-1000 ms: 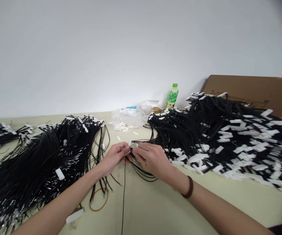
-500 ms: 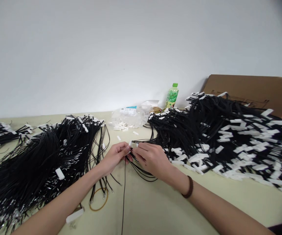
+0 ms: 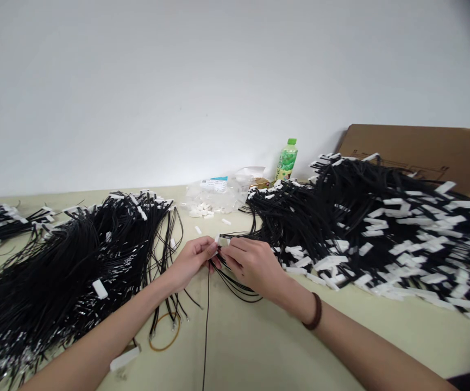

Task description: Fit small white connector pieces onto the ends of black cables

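Note:
My left hand (image 3: 196, 256) pinches a small white connector housing (image 3: 217, 239) between thumb and fingers. My right hand (image 3: 255, 266) meets it from the right, its fingertips closed at the same connector, where thin black wires (image 3: 235, 285) come together. Exactly what the right fingertips grip is hidden. Several of these wires loop below the right hand, and a single black wire (image 3: 206, 331) hangs straight down from the left fingers toward the front edge.
Piles of black wires lie left (image 3: 75, 255) and right (image 3: 312, 212), the right one ending in white connectors. Behind are a plastic bag (image 3: 230, 196) of white pieces, a green-capped bottle (image 3: 287, 160) and a cardboard box (image 3: 422, 149). A yellow rubber band (image 3: 165, 349) lies in front.
Almost nothing differs. Both hands stay together at the white connector, with at most a slight shift of the fingertips.

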Action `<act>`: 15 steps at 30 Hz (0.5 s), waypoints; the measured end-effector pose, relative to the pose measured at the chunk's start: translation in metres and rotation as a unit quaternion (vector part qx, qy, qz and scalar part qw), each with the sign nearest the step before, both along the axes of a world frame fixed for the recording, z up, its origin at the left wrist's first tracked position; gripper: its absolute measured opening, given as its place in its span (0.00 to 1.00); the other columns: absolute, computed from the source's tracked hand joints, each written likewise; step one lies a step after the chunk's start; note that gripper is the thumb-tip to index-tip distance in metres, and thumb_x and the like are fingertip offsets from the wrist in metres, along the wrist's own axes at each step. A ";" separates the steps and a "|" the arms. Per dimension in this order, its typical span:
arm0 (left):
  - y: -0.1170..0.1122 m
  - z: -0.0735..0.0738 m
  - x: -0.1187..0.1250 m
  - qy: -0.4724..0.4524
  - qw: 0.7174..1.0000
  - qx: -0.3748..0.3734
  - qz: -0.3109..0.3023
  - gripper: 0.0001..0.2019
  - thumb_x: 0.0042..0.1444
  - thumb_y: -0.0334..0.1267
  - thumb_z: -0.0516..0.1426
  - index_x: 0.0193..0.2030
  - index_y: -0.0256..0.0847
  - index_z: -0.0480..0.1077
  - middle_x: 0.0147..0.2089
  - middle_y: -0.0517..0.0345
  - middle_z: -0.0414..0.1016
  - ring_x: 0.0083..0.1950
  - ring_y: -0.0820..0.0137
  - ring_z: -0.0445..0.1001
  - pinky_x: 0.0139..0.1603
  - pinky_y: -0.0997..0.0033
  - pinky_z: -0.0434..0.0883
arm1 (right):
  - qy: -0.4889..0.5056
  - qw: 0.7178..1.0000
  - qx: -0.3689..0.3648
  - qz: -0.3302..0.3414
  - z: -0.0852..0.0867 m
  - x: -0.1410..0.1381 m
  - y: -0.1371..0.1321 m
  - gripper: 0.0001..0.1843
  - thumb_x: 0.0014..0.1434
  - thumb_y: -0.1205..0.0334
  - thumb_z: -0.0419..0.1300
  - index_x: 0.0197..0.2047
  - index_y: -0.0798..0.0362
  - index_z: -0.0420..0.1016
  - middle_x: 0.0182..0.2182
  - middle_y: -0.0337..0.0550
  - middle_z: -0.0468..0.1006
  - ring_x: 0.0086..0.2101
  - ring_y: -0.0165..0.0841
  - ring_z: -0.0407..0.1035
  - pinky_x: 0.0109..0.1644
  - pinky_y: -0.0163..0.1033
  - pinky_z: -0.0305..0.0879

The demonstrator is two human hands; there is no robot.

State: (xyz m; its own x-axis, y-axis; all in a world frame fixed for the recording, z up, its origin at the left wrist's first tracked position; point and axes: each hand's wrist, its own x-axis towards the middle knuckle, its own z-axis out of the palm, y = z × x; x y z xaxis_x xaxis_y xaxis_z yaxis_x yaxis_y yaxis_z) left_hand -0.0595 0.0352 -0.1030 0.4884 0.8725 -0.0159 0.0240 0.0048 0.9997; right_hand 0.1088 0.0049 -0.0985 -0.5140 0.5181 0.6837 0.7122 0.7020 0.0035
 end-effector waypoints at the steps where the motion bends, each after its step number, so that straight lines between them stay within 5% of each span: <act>1: 0.000 0.000 0.000 0.001 1.000 -0.001 0.000 0.16 0.50 0.50 0.55 0.30 0.36 0.65 0.22 0.59 0.69 0.25 0.73 0.67 0.24 0.76 0.62 | 0.000 1.000 0.000 -0.001 0.000 0.000 0.000 0.12 0.61 0.67 0.48 0.27 0.55 0.66 0.23 0.38 0.65 0.26 0.27 0.59 0.30 0.34 0.49; 15: 0.000 0.001 0.001 -0.002 1.000 -0.003 0.003 0.16 0.50 0.50 0.56 0.29 0.37 0.65 0.22 0.60 0.69 0.25 0.72 0.67 0.24 0.75 0.62 | -0.002 1.000 0.003 -0.001 0.000 0.000 -0.001 0.12 0.61 0.68 0.48 0.27 0.55 0.66 0.23 0.38 0.65 0.26 0.27 0.59 0.30 0.34 0.50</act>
State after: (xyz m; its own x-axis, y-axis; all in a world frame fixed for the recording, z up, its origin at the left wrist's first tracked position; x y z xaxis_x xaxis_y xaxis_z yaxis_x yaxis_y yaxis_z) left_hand -0.0586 0.0347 -0.1022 0.4829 0.8754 -0.0202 0.0207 0.0117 0.9997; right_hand 0.1091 0.0036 -0.0983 -0.5156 0.5157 0.6842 0.7141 0.7000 0.0106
